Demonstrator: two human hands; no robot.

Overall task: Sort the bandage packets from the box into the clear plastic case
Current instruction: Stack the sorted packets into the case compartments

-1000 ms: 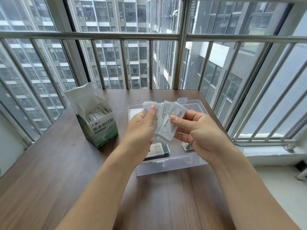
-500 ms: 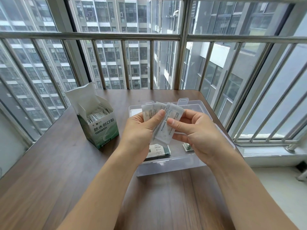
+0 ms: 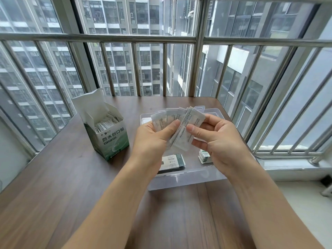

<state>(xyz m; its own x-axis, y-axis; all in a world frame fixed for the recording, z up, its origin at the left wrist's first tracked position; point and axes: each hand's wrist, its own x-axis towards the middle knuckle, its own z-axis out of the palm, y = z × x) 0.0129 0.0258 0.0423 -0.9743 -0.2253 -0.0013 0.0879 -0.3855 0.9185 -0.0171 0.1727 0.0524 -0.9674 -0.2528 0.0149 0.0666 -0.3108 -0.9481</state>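
Note:
A fan of several white bandage packets [image 3: 181, 126] is held above the clear plastic case [image 3: 186, 178]. My left hand [image 3: 152, 141] grips the fan's left side, thumb pressed across the packets. My right hand [image 3: 217, 141] pinches the rightmost packets between thumb and fingers. Inside the case lie a green-and-white stack of packets [image 3: 173, 161] near the front and a smaller stack [image 3: 204, 156] partly hidden by my right hand. The open green-and-white box [image 3: 111, 139] stands left of the case, with more packets showing in its top.
The brown wooden table [image 3: 62, 186] ends at metal window bars [image 3: 136, 38] behind and to the right. A white sill [image 3: 287, 164] runs along the right edge. The box's raised flap [image 3: 91, 103] stands over its opening.
The packets have been spread into a wider fan. My left thumb slid across them, and both hands shifted slightly.

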